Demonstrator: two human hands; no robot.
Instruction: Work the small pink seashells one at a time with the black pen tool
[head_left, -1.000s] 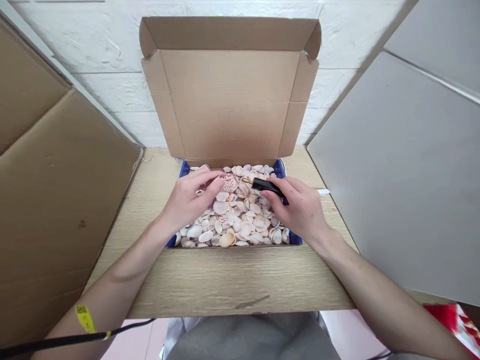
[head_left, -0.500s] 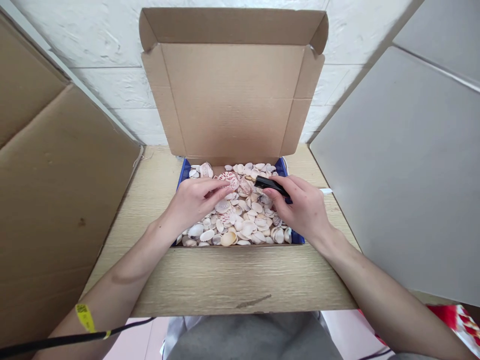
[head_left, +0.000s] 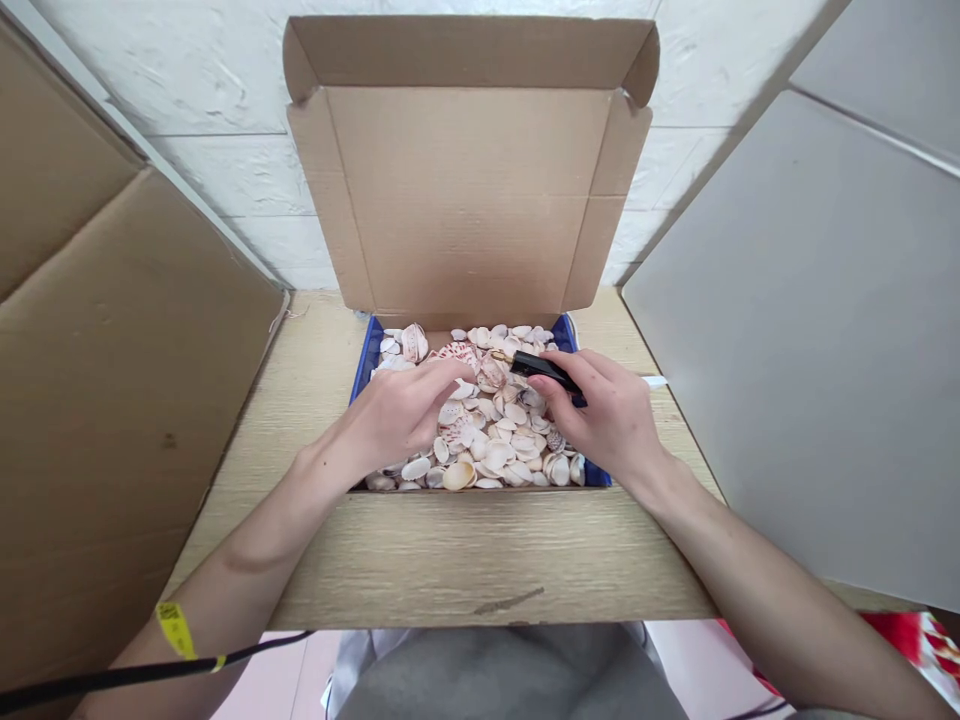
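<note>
Left hand (head_left: 397,408) has turned, hold hidden; right hand (head_left: 613,405) grips black tool (head_left: 536,367), long axis pointing left, slightly far; yellow label (head_left: 176,630) illegible.

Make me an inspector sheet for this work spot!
Surface: pale wood-grain tabletop, dark smudge near front edge.
Job's things: open brown-and-blue cardboard box, pale seashells inside; brass-tipped black handheld tool.
Clutter: white piece right of the box; red-and-white item, lower right.
Hands: right hand grips the tool; left hand is over the seashells, any hold hidden.
Cables: yellow-tagged black cable, lower left; dark cord, lower right.
Surroundings: white block wall, brown cardboard panel left, grey panel right.
</note>
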